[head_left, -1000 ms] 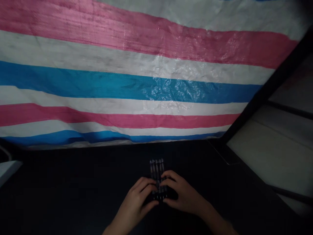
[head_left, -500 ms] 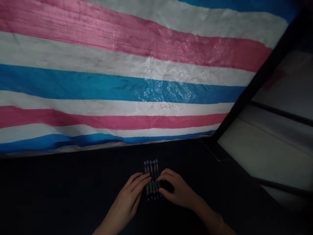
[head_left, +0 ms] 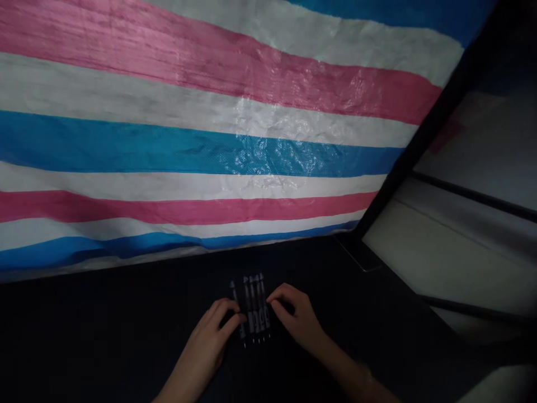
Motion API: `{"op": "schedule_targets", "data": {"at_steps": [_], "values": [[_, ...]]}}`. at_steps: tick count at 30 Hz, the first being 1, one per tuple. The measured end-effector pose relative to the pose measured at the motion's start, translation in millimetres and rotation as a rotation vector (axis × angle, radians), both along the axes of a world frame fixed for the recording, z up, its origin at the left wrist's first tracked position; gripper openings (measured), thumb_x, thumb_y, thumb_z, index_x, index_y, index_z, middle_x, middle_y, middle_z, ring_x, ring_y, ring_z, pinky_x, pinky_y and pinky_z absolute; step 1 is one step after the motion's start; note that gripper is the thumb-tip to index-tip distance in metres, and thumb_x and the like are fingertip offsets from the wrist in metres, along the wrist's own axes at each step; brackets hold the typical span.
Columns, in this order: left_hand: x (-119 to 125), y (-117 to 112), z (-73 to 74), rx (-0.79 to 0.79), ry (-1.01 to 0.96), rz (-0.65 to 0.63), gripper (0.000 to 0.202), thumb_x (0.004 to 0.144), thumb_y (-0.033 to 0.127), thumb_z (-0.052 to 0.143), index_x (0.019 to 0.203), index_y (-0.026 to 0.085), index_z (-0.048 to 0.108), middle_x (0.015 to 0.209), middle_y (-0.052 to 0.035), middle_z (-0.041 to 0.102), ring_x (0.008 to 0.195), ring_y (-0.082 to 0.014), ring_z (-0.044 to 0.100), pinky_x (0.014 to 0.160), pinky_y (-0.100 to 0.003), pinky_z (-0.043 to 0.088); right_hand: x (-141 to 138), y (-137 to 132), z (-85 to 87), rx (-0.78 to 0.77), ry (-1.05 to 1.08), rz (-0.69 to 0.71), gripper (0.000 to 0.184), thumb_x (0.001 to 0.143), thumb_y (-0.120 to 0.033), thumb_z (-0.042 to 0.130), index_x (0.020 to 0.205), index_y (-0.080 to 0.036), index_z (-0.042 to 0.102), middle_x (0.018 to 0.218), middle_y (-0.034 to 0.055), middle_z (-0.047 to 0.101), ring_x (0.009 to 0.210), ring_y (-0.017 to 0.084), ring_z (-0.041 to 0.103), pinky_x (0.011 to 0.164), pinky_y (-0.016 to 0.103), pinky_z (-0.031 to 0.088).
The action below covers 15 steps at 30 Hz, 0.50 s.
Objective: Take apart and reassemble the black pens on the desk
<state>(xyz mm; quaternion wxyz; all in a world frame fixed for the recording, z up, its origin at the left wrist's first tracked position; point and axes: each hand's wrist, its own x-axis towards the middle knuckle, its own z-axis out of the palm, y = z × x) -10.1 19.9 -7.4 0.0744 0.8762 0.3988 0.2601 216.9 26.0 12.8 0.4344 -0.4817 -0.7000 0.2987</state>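
Several slim pens with pointed, arrow-like tops lie side by side on the dark table. One pen is set apart to the left of this row and tilts slightly. My left hand has its thumb and forefinger closed on that pen, covering its middle. Beside the right end of the row is my right hand. Its thumb and forefinger curve toward the rightmost pen, with a small gap between them and nothing seen in them. Whether they touch that pen is too dark to tell.
A striped plastic sheet in pink, white and blue hangs behind the black table. A dark upright post stands at the back right, with pale panels and dark bars beyond it.
The leftmost pen has been separated from the row and moved left with my left hand. My right hand's fingertips are closer together and beside the row. The camera view has shifted slightly right.
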Motion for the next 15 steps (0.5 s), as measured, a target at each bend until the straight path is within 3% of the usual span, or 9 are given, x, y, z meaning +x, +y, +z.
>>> {"op": "schedule_targets", "data": {"at_steps": [3, 6, 8, 11, 13, 15], "values": [[0.3, 1.7, -1.0, 0.043, 0.018, -0.011, 0.044, 0.076, -0.006, 0.038, 0.098, 0.023, 0.063, 0.110, -0.0077, 0.061, 0.102, -0.0244, 0.059, 0.078, -0.037, 0.056, -11.3, -10.7, 8.7, -0.023, 0.060, -0.022, 0.015, 0.081, -0.012, 0.052, 0.078, -0.018, 0.066, 0.076, 0.0016, 0.064, 0.073, 0.014, 0.060, 0.069, 0.026, 0.045], [-2.8, 3.6, -2.6, 0.063, 0.031, -0.025, 0.044, 0.076, -0.004, 0.039, 0.099, 0.024, 0.064, 0.117, -0.0068, 0.062, 0.110, -0.0255, 0.057, 0.084, -0.038, 0.056, -27.6, -26.1, 16.9, -0.164, 0.192, -0.032, 0.011, 0.079, -0.014, 0.054, 0.075, -0.018, 0.064, 0.071, 0.0005, 0.062, 0.068, 0.013, 0.057, 0.063, 0.024, 0.043], [-5.2, 4.1, -2.8, 0.085, -0.010, -0.042, 0.045, 0.077, -0.003, 0.040, 0.103, 0.024, 0.064, 0.119, -0.0064, 0.064, 0.115, -0.0250, 0.056, 0.087, -0.038, 0.055, -39.2, -34.9, 19.5, -0.334, 0.314, -0.030, 0.003, 0.075, -0.016, 0.057, 0.073, -0.018, 0.058, 0.064, -0.0020, 0.056, 0.058, 0.010, 0.052, 0.054, 0.021, 0.039], [-6.5, 3.9, -2.0, 0.154, -0.142, -0.065, 0.044, 0.079, -0.002, 0.040, 0.108, 0.023, 0.063, 0.115, -0.0075, 0.067, 0.114, -0.0231, 0.058, 0.089, -0.034, 0.055, -53.6, -41.0, 16.6, -0.744, 0.546, 0.060, 0.017, 0.078, -0.029, 0.057, 0.076, -0.021, 0.042, 0.052, -0.0074, 0.050, 0.037, 0.007, 0.038, 0.037, 0.017, 0.029], [-5.5, 2.8, -1.2, 0.201, -0.222, -0.061, 0.041, 0.082, 0.000, 0.041, 0.108, 0.023, 0.064, 0.110, -0.0075, 0.069, 0.112, -0.0225, 0.060, 0.088, -0.033, 0.055, -59.7, -40.7, 10.5, -0.994, 0.603, 0.126, 0.021, 0.086, -0.042, 0.048, 0.087, -0.022, 0.039, 0.052, -0.0061, 0.054, 0.035, 0.009, 0.043, 0.036, 0.017, 0.032], [-3.8, 0.9, -0.9, 0.222, -0.266, -0.048, 0.036, 0.086, 0.005, 0.044, 0.108, 0.024, 0.065, 0.107, -0.0070, 0.069, 0.110, -0.0224, 0.061, 0.085, -0.032, 0.056, -62.6, -39.2, 3.2, -1.137, 0.652, 0.239, 0.031, 0.093, -0.051, 0.034, 0.095, -0.021, 0.038, 0.055, -0.0016, 0.060, 0.036, 0.012, 0.050, 0.036, 0.018, 0.036]]}}
